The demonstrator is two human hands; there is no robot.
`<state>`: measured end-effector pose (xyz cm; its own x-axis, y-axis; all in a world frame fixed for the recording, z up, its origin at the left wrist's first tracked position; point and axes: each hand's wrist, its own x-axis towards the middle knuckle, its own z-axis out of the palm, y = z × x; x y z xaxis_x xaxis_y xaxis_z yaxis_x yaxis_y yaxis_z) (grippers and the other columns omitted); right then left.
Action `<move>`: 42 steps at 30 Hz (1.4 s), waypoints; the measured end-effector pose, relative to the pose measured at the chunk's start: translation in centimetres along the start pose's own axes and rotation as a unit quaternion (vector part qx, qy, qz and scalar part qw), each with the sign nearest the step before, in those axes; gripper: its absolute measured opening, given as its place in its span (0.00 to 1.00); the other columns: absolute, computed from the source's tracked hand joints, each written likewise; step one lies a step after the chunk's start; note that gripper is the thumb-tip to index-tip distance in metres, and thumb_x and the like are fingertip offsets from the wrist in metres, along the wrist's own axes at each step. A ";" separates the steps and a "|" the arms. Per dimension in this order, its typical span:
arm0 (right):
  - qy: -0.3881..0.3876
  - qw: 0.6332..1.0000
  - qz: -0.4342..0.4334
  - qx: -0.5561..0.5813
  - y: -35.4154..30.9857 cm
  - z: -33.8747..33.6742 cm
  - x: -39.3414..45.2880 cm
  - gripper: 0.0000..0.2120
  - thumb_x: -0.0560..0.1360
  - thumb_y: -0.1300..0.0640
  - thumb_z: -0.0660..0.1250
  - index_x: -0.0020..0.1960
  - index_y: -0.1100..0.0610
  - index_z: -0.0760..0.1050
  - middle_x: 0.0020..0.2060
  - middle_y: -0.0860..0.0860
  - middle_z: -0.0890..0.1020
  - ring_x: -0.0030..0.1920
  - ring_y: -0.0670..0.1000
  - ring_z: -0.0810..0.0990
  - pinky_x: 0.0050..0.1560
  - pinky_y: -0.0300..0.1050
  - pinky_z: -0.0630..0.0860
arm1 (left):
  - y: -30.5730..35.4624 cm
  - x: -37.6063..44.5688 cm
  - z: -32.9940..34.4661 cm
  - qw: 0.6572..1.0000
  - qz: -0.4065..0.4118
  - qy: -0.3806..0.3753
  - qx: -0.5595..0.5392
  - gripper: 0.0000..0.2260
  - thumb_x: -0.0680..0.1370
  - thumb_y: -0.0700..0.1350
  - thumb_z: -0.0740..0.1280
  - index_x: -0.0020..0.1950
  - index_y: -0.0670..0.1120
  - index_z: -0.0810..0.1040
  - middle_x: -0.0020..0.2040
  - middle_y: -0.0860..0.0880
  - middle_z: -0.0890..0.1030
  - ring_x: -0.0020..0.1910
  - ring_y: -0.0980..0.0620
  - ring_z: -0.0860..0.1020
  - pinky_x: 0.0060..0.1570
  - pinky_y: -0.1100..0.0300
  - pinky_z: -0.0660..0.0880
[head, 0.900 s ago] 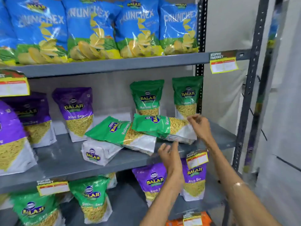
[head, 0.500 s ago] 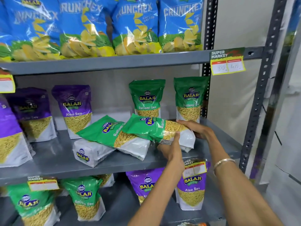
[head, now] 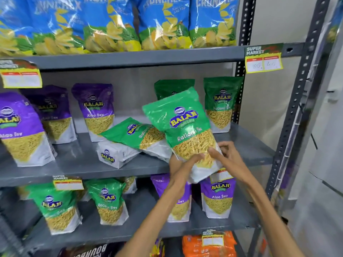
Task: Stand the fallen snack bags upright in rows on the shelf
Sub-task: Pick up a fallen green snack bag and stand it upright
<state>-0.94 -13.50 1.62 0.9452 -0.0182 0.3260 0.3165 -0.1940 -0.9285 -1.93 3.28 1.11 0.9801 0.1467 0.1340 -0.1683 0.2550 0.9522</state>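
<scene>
Head view: both hands clamped on the lower end of a green Ratlami Sev bag (head: 182, 127); left hand (head: 182, 165) on its left edge, right hand (head: 225, 156) on its right; bag tilted, held near the middle shelf (head: 74, 167) front edge; second green bag (head: 133, 131) lies fallen on a white bag (head: 114, 156) just left.

Our left hand (head: 182, 165) and right hand (head: 225, 156) meet at centre frame, fingers curled in a grip, forearms rising from the bottom edge.
</scene>
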 end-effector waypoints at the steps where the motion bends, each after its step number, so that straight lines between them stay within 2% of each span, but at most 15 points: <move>1: -0.003 1.000 -0.002 0.013 -0.2 0.9 -1.5 0.25 0.72 0.45 0.75 0.61 0.56 0.70 0.53 0.52 0.85 0.53 0.51 0.85 0.51 0.42 0.81 | 0.8 -0.7 -1.3 1.000 0.003 -0.022 0.013 0.17 0.65 0.33 0.79 0.51 0.46 0.83 0.43 0.55 0.88 0.44 0.56 0.86 0.45 0.64 0.82; 2: -0.004 1.000 -0.008 0.019 -0.6 1.9 -2.9 0.28 0.70 0.41 0.75 0.63 0.53 0.69 0.55 0.51 0.85 0.55 0.50 0.85 0.54 0.43 0.81 | 1.7 -1.5 -2.6 0.999 0.004 -0.042 0.025 0.19 0.64 0.34 0.80 0.51 0.45 0.83 0.44 0.54 0.89 0.45 0.55 0.87 0.48 0.60 0.83; 4: -0.011 0.999 -0.032 0.028 -2.0 3.8 -5.4 0.30 0.69 0.40 0.71 0.65 0.51 0.69 0.57 0.48 0.84 0.56 0.45 0.83 0.54 0.37 0.79 | 3.6 -3.2 -4.9 0.995 0.012 -0.078 0.055 0.25 0.59 0.42 0.81 0.55 0.44 0.83 0.49 0.49 0.89 0.49 0.49 0.87 0.53 0.51 0.83; 7: -0.030 0.995 -0.055 0.074 -3.7 6.3 -7.8 0.29 0.69 0.38 0.69 0.65 0.49 0.69 0.56 0.45 0.84 0.59 0.45 0.83 0.56 0.40 0.79 | 6.0 -5.6 -7.5 0.990 0.039 -0.110 0.075 0.25 0.57 0.48 0.79 0.53 0.47 0.82 0.48 0.50 0.89 0.48 0.50 0.87 0.48 0.55 0.83; 10: -0.026 0.991 -0.090 0.101 -5.5 7.9 -9.1 0.26 0.68 0.39 0.69 0.63 0.46 0.69 0.55 0.44 0.84 0.58 0.45 0.83 0.55 0.41 0.79 | 8.2 -7.6 -9.1 0.986 0.072 -0.124 0.084 0.23 0.58 0.47 0.79 0.52 0.49 0.81 0.48 0.51 0.89 0.47 0.52 0.87 0.44 0.62 0.82; 15: -0.033 0.984 -0.131 0.112 -8.3 9.0 -10.5 0.25 0.66 0.40 0.69 0.61 0.42 0.67 0.53 0.39 0.84 0.55 0.42 0.84 0.51 0.37 0.80 | 10.3 -9.1 -10.7 0.979 0.119 -0.138 0.089 0.26 0.58 0.47 0.78 0.55 0.49 0.78 0.48 0.51 0.89 0.48 0.51 0.87 0.43 0.61 0.82; 19: -0.051 0.983 -0.131 0.119 -9.1 8.9 -10.9 0.27 0.67 0.42 0.69 0.63 0.46 0.67 0.53 0.38 0.83 0.55 0.40 0.83 0.50 0.34 0.78 | 10.3 -9.5 -10.9 0.979 0.124 -0.136 0.091 0.25 0.59 0.46 0.79 0.55 0.50 0.78 0.48 0.53 0.89 0.48 0.52 0.87 0.43 0.62 0.82; 23: -0.096 0.985 -0.097 0.108 -7.2 6.8 -9.4 0.21 0.78 0.53 0.70 0.69 0.52 0.69 0.60 0.44 0.83 0.61 0.44 0.82 0.56 0.36 0.78 | 8.7 -7.6 -10.2 0.977 0.108 -0.146 0.111 0.23 0.68 0.34 0.79 0.60 0.44 0.78 0.55 0.47 0.87 0.54 0.47 0.86 0.51 0.57 0.82; 25: -0.103 0.986 -0.090 0.095 -5.5 5.1 -7.9 0.21 0.79 0.60 0.67 0.70 0.54 0.69 0.62 0.48 0.83 0.63 0.45 0.82 0.58 0.37 0.78 | 7.4 -5.9 -9.1 0.972 0.105 -0.164 0.132 0.25 0.68 0.33 0.78 0.64 0.41 0.77 0.58 0.46 0.86 0.57 0.48 0.85 0.55 0.56 0.81; 27: -0.091 0.989 -0.087 0.078 -4.0 3.2 -5.8 0.22 0.77 0.62 0.67 0.71 0.55 0.69 0.64 0.49 0.82 0.65 0.46 0.80 0.61 0.39 0.77 | 6.1 -3.8 -7.4 0.969 0.107 -0.172 0.142 0.28 0.68 0.33 0.79 0.65 0.43 0.75 0.59 0.48 0.86 0.59 0.51 0.84 0.55 0.62 0.80; 31: -0.054 0.990 -0.079 0.099 -0.7 -0.5 -1.1 0.25 0.76 0.62 0.70 0.71 0.54 0.70 0.68 0.56 0.79 0.71 0.58 0.75 0.70 0.56 0.73 | 3.4 1.7 -2.3 0.958 0.118 -0.189 0.178 0.30 0.67 0.38 0.81 0.66 0.48 0.73 0.61 0.52 0.83 0.61 0.57 0.82 0.58 0.64 0.78; 34: -0.017 0.988 -0.050 0.147 0.6 -3.3 2.2 0.25 0.73 0.64 0.70 0.69 0.56 0.71 0.63 0.54 0.82 0.71 0.61 0.75 0.68 0.53 0.77 | 1.7 5.4 1.8 0.954 0.111 -0.201 0.192 0.30 0.67 0.39 0.81 0.66 0.47 0.73 0.59 0.53 0.83 0.56 0.62 0.82 0.58 0.63 0.77; 37: 0.007 0.988 -0.034 0.153 1.6 -6.1 4.9 0.36 0.67 0.53 0.80 0.70 0.61 0.70 0.65 0.57 0.81 0.72 0.62 0.74 0.71 0.59 0.72 | 0.2 8.2 5.6 0.956 0.087 -0.223 0.169 0.29 0.68 0.35 0.80 0.63 0.49 0.72 0.56 0.55 0.82 0.50 0.68 0.82 0.52 0.67 0.78; 39: 0.005 0.987 -0.025 0.156 2.2 -7.6 6.4 0.43 0.61 0.45 0.83 0.70 0.57 0.71 0.67 0.55 0.81 0.71 0.58 0.76 0.73 0.60 0.70 | -0.8 9.9 7.5 0.959 0.065 -0.229 0.157 0.29 0.68 0.35 0.80 0.63 0.50 0.71 0.55 0.57 0.81 0.52 0.63 0.82 0.50 0.69 0.79; 42: -0.010 0.983 -0.019 0.180 3.5 -9.2 8.6 0.40 0.60 0.45 0.84 0.67 0.52 0.74 0.65 0.51 0.83 0.70 0.55 0.77 0.74 0.61 0.69 | -2.0 12.0 9.6 0.961 0.044 -0.231 0.149 0.32 0.67 0.38 0.80 0.66 0.49 0.70 0.60 0.53 0.81 0.60 0.53 0.80 0.57 0.63 0.79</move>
<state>7.53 -23.40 2.78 0.9323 0.0022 0.3617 0.3563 0.1660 -0.9195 11.15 -4.66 3.46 0.9171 -0.3018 0.2605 -0.2830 -0.0329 0.9585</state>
